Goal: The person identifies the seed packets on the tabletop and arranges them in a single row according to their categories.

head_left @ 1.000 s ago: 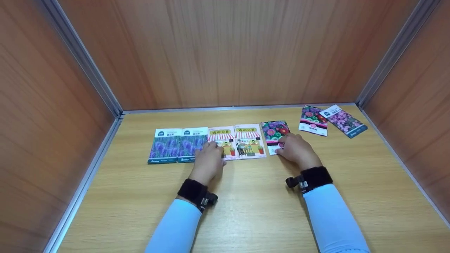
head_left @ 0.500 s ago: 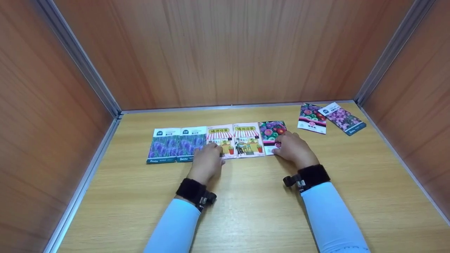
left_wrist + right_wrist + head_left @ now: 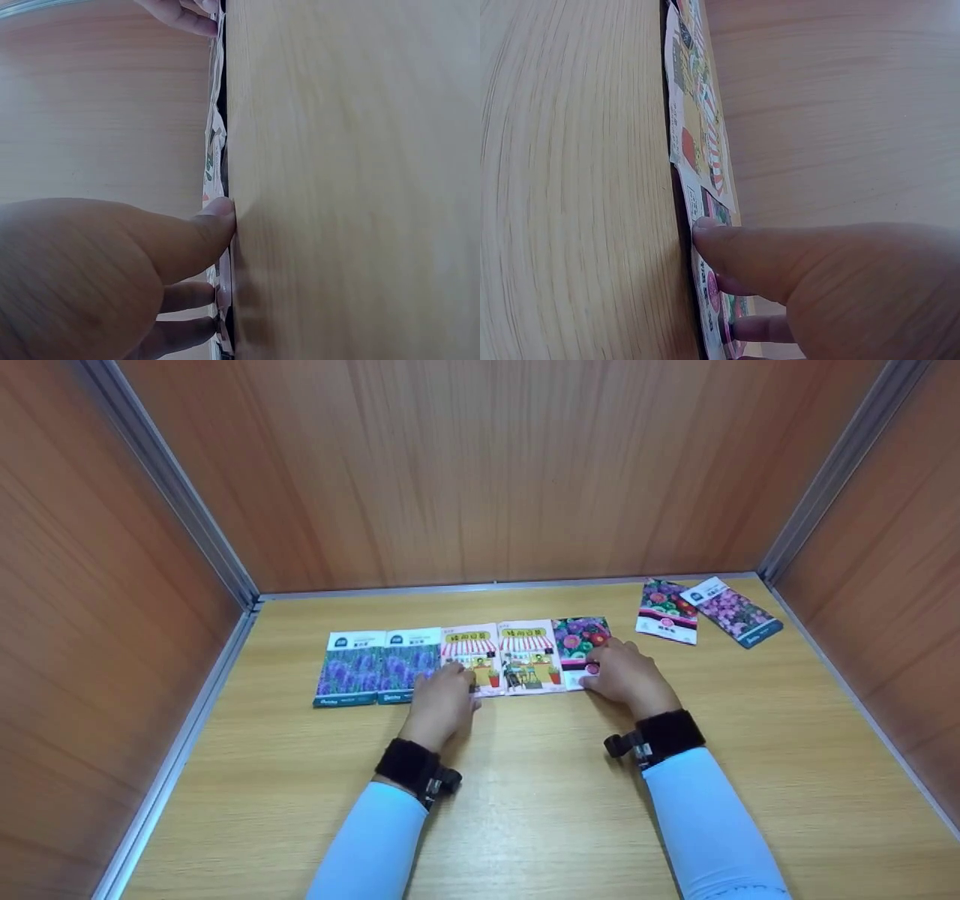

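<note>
Flat seed packets lie side by side in a row in the head view. From the left come two lavender packets [image 3: 351,669], two pink shopfront packets [image 3: 531,658] with striped awnings, then a packet of mixed bright flowers [image 3: 577,639]. My left hand [image 3: 442,697] rests at the near edge of the left shopfront packet, partly covering it; its thumb [image 3: 214,217] touches that edge in the left wrist view. My right hand [image 3: 628,676] holds the mixed-flower packet by its lower right part, thumb [image 3: 712,232] on its printed face. That packet's left edge meets the shopfront packet.
Farther back on the right lie another mixed-flower packet [image 3: 666,613] and a pink-flower packet [image 3: 733,611], which overlap at a corner. Wooden panels [image 3: 495,472] with grey metal edging enclose the wood-grain table [image 3: 510,810] on the back and both sides.
The mixed-flower packet has slid left with my right hand, closing the small gap to the shopfront packet. My left hand has stayed in place. Little differs over the last half second.
</note>
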Available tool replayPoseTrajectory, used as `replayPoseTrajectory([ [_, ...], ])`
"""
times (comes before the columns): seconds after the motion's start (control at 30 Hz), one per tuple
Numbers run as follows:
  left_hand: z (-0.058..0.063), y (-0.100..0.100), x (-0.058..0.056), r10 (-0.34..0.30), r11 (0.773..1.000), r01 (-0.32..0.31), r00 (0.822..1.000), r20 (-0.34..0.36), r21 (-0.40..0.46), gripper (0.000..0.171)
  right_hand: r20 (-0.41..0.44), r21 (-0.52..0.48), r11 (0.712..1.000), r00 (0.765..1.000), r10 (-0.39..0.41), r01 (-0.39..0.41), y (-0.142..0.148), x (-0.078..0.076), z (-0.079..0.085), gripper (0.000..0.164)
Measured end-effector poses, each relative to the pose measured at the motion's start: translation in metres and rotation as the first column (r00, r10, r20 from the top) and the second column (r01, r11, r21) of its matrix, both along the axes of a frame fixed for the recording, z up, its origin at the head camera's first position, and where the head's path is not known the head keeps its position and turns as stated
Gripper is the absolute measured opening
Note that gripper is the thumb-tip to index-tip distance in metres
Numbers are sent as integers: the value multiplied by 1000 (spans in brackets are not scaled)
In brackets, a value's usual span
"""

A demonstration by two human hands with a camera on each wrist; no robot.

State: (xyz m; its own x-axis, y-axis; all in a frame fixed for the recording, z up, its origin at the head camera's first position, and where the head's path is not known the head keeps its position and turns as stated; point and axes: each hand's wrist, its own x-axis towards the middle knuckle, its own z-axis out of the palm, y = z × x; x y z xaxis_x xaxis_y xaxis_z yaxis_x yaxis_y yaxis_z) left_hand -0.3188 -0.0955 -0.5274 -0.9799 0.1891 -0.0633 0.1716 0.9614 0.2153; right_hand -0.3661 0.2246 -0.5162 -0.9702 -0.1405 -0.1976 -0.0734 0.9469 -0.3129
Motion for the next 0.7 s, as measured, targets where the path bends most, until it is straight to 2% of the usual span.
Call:
replayPoseTrajectory([
  [0.17,-1,0,1,-5,1000,5,1000,-13,-2,54,0,6,1000,1000,17,-17,1,-1,1,54],
  [0.37,-1,0,1,-12,1000,12,999,-35,1,51,-27,-27,999,999,-20,19,9,-5,4,60],
  [0.6,0,1,1,-22,999,20,998,-51,-28,50,-68,-61,995,994,-82,78,42,-13,1,66],
  [0.7,0,3,1,-26,999,24,998,-59,-39,45,-55,-101,987,990,-131,125,58,-15,-1,71],
])
